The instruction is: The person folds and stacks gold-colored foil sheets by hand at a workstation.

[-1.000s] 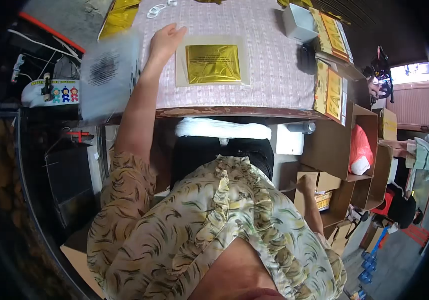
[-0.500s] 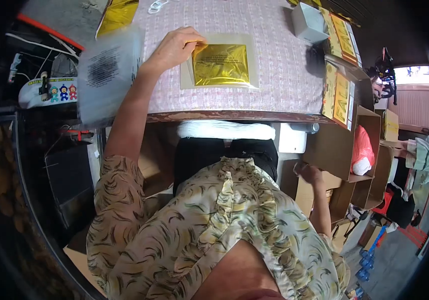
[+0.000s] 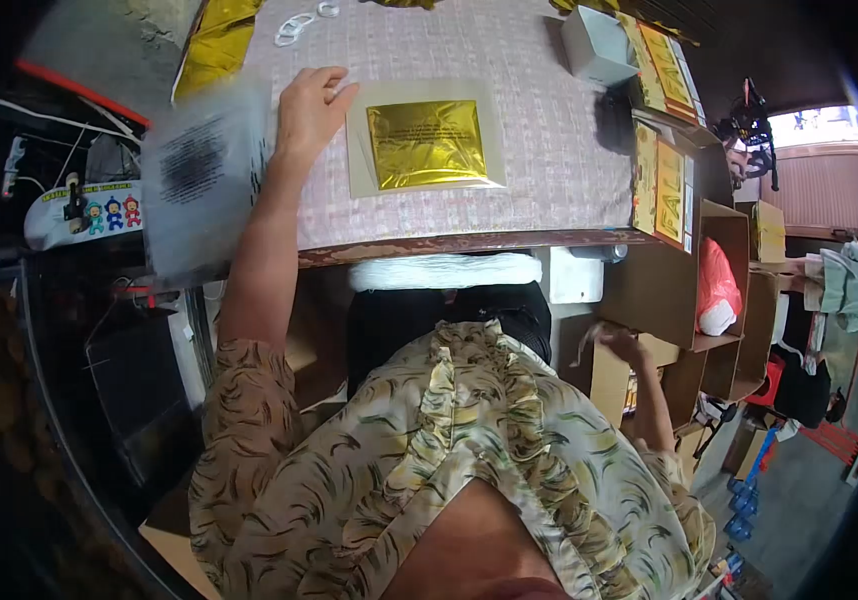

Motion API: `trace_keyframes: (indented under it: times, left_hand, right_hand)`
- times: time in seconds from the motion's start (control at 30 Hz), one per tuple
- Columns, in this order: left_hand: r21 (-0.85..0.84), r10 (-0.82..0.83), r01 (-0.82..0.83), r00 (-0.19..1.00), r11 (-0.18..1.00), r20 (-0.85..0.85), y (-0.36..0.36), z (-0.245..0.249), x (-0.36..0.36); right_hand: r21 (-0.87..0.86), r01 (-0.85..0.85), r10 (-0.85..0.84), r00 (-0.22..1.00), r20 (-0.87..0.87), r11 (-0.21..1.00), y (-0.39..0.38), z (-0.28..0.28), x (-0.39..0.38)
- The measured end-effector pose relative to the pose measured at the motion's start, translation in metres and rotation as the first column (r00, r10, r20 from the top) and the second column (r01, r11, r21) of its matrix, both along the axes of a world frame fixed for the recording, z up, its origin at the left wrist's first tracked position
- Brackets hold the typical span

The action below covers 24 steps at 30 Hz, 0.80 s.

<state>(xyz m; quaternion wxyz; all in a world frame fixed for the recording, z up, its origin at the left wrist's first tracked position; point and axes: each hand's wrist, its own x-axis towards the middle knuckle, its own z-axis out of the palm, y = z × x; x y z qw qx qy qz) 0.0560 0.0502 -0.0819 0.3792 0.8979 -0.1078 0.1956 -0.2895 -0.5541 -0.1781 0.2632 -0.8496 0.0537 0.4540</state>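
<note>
A gold foil sheet [image 3: 424, 143] lies flat inside a clear plastic bag [image 3: 361, 175] with small dark print, on the checked tablecloth [image 3: 539, 200]. Just left of the bag, my left hand [image 3: 311, 112] hovers over the cloth, fingers apart and holding nothing. A stack of clear printed plastic bags [image 3: 164, 225] hangs at the table's left edge beside my left forearm. Down to the right, below the table top, my right hand [image 3: 625, 345] is near a cardboard box; its fingers look spread, though they are small and slightly blurred.
White rings [image 3: 292, 30] and more gold foil [image 3: 217, 50] lie at the far left. A white box [image 3: 597, 48] and printed "FALL" cartons [image 3: 661, 185] line the right edge. An open cardboard box [image 3: 649, 290] and a red plastic bag [image 3: 718, 285] are beyond my right hand.
My left hand has let go of the bag's upper left corner and moved left off it. My right hand's fingers have spread a little. The whole view has shifted slightly.
</note>
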Motion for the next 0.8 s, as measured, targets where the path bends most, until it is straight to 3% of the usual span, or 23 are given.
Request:
trace_keyframes:
  times: [0.03, 0.1, 0.13, 0.17, 0.23, 0.27, 0.3, 0.33, 0.4, 0.43, 0.47, 0.5, 0.53, 0.57, 0.63, 0.67, 0.7, 0.77, 0.8]
  left_hand:
    - [0.023, 0.044, -0.043, 0.997, 0.999, -0.055, -0.001, 0.001, -0.003]
    - [0.048, 0.084, -0.078, 0.990, 0.996, -0.117, -0.007, 0.003, -0.007]
    - [0.066, 0.106, -0.098, 0.984, 0.993, -0.143, -0.011, 0.006, -0.006]
    - [0.084, 0.131, -0.118, 0.977, 0.989, -0.166, -0.013, 0.008, -0.004]
    - [0.068, 0.123, -0.111, 0.973, 0.991, -0.197, -0.014, 0.005, 0.003]
    - [0.055, 0.112, -0.101, 0.965, 0.993, -0.239, -0.014, 0.003, 0.002]
    - [0.058, 0.106, -0.095, 0.963, 0.994, -0.247, -0.013, 0.001, -0.001]
    - [0.047, 0.112, -0.103, 0.962, 0.994, -0.249, -0.012, 0.000, -0.001]
    - [0.030, 0.093, -0.089, 0.961, 0.996, -0.260, -0.014, 0.002, -0.005]
    - [0.197, 0.151, -0.151, 0.988, 0.969, 0.013, -0.016, 0.005, -0.009]
    - [0.328, 0.151, -0.247, 0.944, 0.912, 0.292, -0.023, 0.010, -0.015]
    - [0.326, 0.122, -0.215, 0.951, 0.921, 0.283, -0.039, 0.021, -0.023]
    - [0.112, -0.025, 0.004, 0.983, 0.994, 0.180, -0.060, 0.038, -0.035]
    - [-0.127, -0.186, 0.200, 0.976, 0.972, 0.109, -0.082, 0.049, -0.050]
    - [-0.307, -0.585, 0.544, 0.809, 0.781, -0.053, -0.144, 0.062, -0.096]
    - [-0.592, -0.768, 0.521, 0.565, 0.615, -0.300, -0.174, 0.077, -0.124]
    - [-0.653, -0.849, 0.553, 0.428, 0.517, -0.310, -0.206, 0.072, -0.142]
    - [-0.617, -0.862, 0.627, 0.471, 0.476, -0.186, -0.260, 0.048, -0.170]
    - [-0.700, -0.866, 0.551, 0.457, 0.454, -0.203, -0.285, 0.031, -0.178]
  right_hand:
    - [0.623, 0.494, -0.625, 0.781, -0.011, 0.606, -0.010, -0.005, -0.007]
    - [0.241, 0.519, -0.570, 0.779, 0.261, 0.820, -0.022, 0.005, 0.003]
    - [-0.219, 0.237, -0.201, 0.964, 0.173, 0.947, -0.022, 0.012, 0.031]
    - [-0.218, 0.238, -0.202, 0.963, 0.176, 0.947, 0.005, 0.054, 0.030]
    - [-0.499, 0.163, -0.018, 0.959, 0.283, 0.851, 0.083, 0.131, 0.082]
    - [-0.083, 0.373, -0.315, 0.867, 0.387, 0.924, 0.085, 0.139, 0.080]
    - [0.351, 0.506, -0.611, 0.713, 0.343, 0.788, 0.094, 0.150, 0.078]
    - [0.483, 0.570, -0.701, 0.699, 0.141, 0.665, 0.096, 0.168, 0.094]
    - [0.551, 0.452, -0.658, 0.709, 0.255, 0.701, 0.088, 0.173, 0.101]
    - [0.579, 0.478, -0.699, 0.673, 0.242, 0.661, 0.086, 0.171, 0.102]
    - [0.616, 0.509, -0.746, 0.633, 0.205, 0.601, 0.089, 0.174, 0.104]
    - [0.653, 0.535, -0.791, 0.588, 0.168, 0.536, 0.092, 0.175, 0.106]
    - [0.704, 0.523, -0.808, 0.575, 0.126, 0.482, 0.090, 0.172, 0.106]
    - [0.751, 0.502, -0.818, 0.568, 0.088, 0.429, 0.088, 0.169, 0.107]
    - [0.780, 0.484, -0.826, 0.558, 0.076, 0.398, 0.090, 0.171, 0.107]
    - [0.796, 0.473, -0.830, 0.554, 0.064, 0.377, 0.094, 0.173, 0.108]
    - [0.813, 0.461, -0.833, 0.551, 0.052, 0.356, 0.097, 0.176, 0.110]
    - [0.809, 0.486, -0.851, 0.525, 0.032, 0.331, 0.103, 0.181, 0.107]
    - [0.823, 0.467, -0.841, 0.541, 0.022, 0.322, 0.103, 0.183, 0.104]
